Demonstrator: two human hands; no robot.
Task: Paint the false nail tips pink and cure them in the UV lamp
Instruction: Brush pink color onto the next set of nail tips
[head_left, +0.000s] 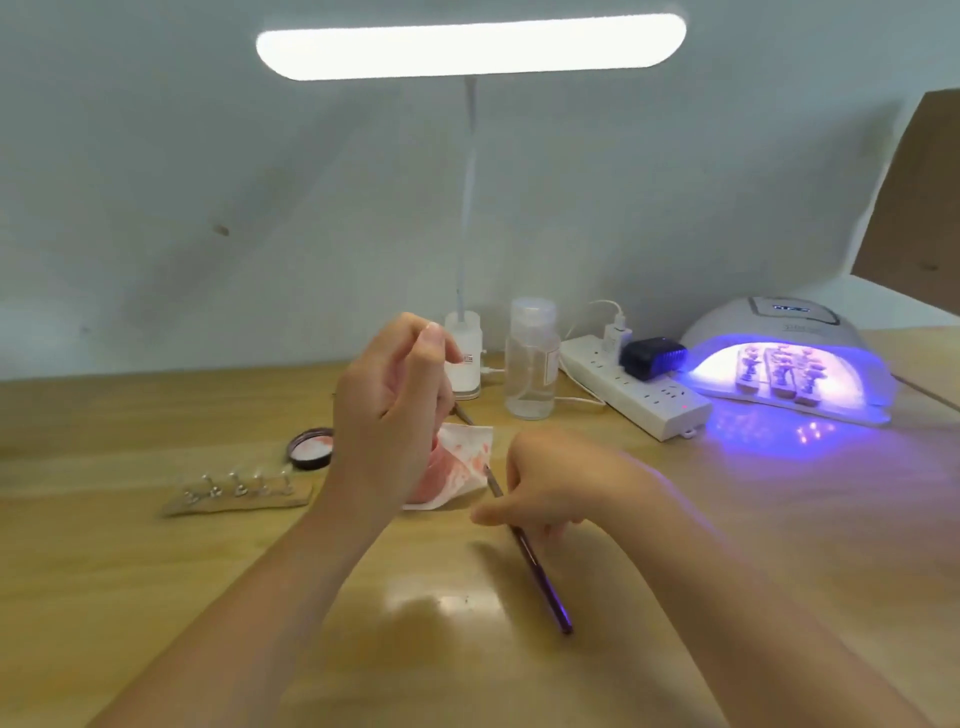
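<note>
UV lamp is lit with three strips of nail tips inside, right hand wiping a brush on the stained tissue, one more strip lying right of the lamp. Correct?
Not quite. In the head view the spare strip lies far left of the UV lamp, beside the left hand. The rest holds: three strips inside, right hand holding the brush to the tissue.

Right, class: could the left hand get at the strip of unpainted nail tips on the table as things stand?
Probably not straight away: the left hand holds a pink-stained wipe and a thin tool. The strip of unpainted nail tips lies just left of it, with nothing between.
</note>
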